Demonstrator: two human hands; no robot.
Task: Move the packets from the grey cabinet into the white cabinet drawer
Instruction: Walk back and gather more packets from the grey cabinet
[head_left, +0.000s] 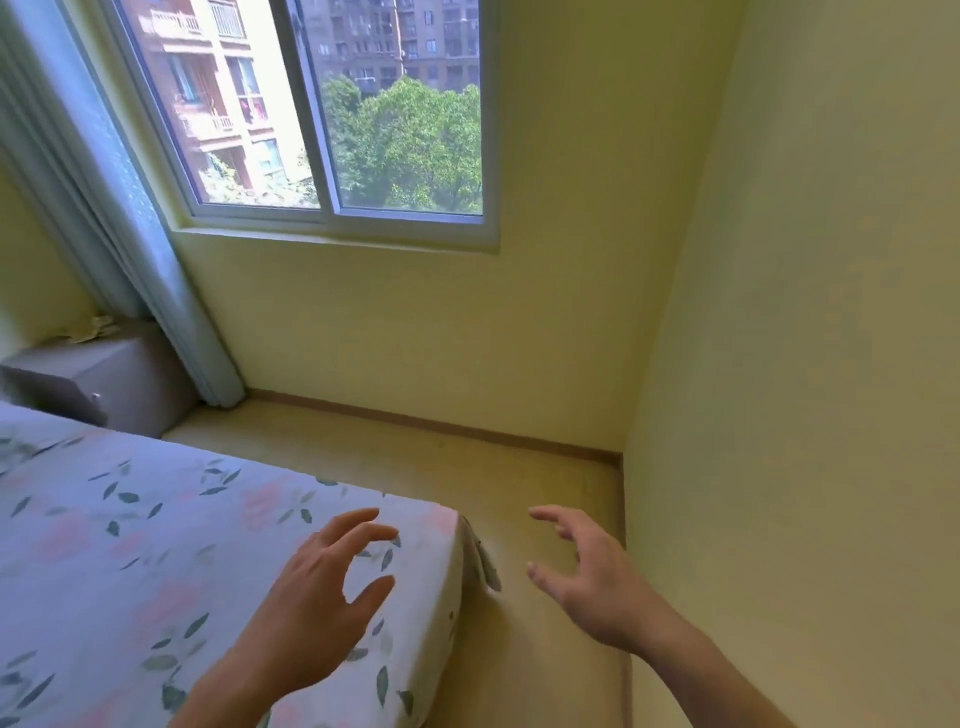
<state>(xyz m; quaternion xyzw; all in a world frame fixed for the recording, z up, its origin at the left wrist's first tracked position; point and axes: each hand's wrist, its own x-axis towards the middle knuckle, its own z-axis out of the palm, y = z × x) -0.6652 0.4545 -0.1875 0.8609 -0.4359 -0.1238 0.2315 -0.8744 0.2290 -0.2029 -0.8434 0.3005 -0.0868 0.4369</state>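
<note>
- Standing at the far left, a grey cabinet (98, 376) sits in the corner beside the bed, with pale crumpled items (93, 328) on its top that may be the packets; they are too small to tell.
- Hanging just right of the cabinet, a pale curtain (130, 218) falls to the floor below a window (332, 109).
- Filling the near left, a bed (130, 545) wears a floral sheet.
- Hovering over the bed's near corner, the left hand (322, 597) is empty, fingers loosely spread.
- Reaching over the bare floor (545, 467) to the right, the right hand (587, 577) is also empty, fingers apart.
- No white cabinet or drawer is in view.
- Judging from this, the step in hand is approaching the grey cabinet; the next move calls for going far left to it and gripping a packet.
</note>
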